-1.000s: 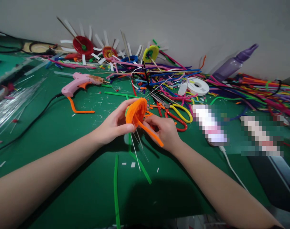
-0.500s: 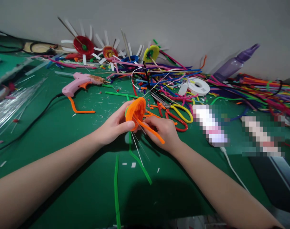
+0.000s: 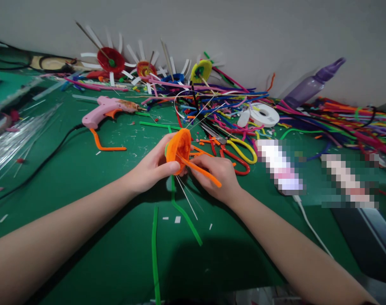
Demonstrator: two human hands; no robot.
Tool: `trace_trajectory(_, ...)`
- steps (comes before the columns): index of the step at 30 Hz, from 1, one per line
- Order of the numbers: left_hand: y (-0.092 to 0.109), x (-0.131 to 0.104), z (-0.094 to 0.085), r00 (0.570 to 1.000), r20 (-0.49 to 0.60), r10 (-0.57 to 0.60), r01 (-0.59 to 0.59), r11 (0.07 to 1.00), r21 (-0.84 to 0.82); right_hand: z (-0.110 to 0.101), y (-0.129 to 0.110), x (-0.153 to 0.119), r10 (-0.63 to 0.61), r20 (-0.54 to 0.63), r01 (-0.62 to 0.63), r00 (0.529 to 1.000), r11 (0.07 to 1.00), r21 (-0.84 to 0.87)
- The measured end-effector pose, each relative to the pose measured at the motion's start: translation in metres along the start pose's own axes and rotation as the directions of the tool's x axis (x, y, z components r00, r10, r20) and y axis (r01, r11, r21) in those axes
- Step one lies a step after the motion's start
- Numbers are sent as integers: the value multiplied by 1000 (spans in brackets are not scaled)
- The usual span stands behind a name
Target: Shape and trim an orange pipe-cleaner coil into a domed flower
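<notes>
My left hand (image 3: 157, 163) is closed round an orange cup-shaped coil of pipe cleaner (image 3: 176, 146), its thumb on the near edge and a bit of green at its left side. The coil's hollow faces right. From it a loose orange pipe cleaner (image 3: 205, 173) sticks out toward the lower right. Against that strand my right hand (image 3: 216, 173) is closed, fingers pinched near the rim; the fingertips are partly hidden. Thin pale strands (image 3: 188, 199) stick out below and above the coil. Bent green pipe cleaners (image 3: 188, 218) lie on the table underneath.
A pink glue gun (image 3: 108, 109) lies at the left. Scissors with yellow and red handles (image 3: 243, 150) rest just beyond my right hand. Heaped pipe cleaners, flower-like pieces (image 3: 112, 59), a white ribbon spool (image 3: 264, 115) and a purple bottle (image 3: 310, 87) line the wall.
The orange coil has turned and shifted slightly left in my hands. Its loose end has swung a little to the right and up, and the pale strands below moved right.
</notes>
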State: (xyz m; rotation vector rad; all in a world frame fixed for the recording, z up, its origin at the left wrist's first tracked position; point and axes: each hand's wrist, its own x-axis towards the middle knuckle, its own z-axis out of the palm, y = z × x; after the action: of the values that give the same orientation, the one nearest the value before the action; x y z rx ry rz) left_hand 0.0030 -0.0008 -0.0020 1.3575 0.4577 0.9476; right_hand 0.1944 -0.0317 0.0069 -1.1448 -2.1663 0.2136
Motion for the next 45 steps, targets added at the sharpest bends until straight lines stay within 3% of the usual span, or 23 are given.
trace_trajectory(8,-8,-1,-4,1000,-8,-4,3,998,-62,3,-1,0,-46,-71,40,996,996,-75)
trace_trajectory(18,2,3,8,971,-212,-109,70,980,-187,-7,-5,4,186,-42,-184,982,982,31)
trace_trajectory(26,5,8,9,915,-395,-75,-6,980,-201,-9,-4,4,257,-206,-245,944,966,81)
trace_trajectory(32,4,10,7,898,-430,-96,3,977,-211,-9,-5,3,259,-350,-248,900,966,78)
trace_trajectory(38,5,10,7,903,-407,-137,63,980,-190,-11,-6,3,141,-419,-164,897,986,-19)
trace_trajectory(45,6,10,6,878,-434,-201,100,965,-244,-38,-7,10,-56,-344,-47,937,958,-282)
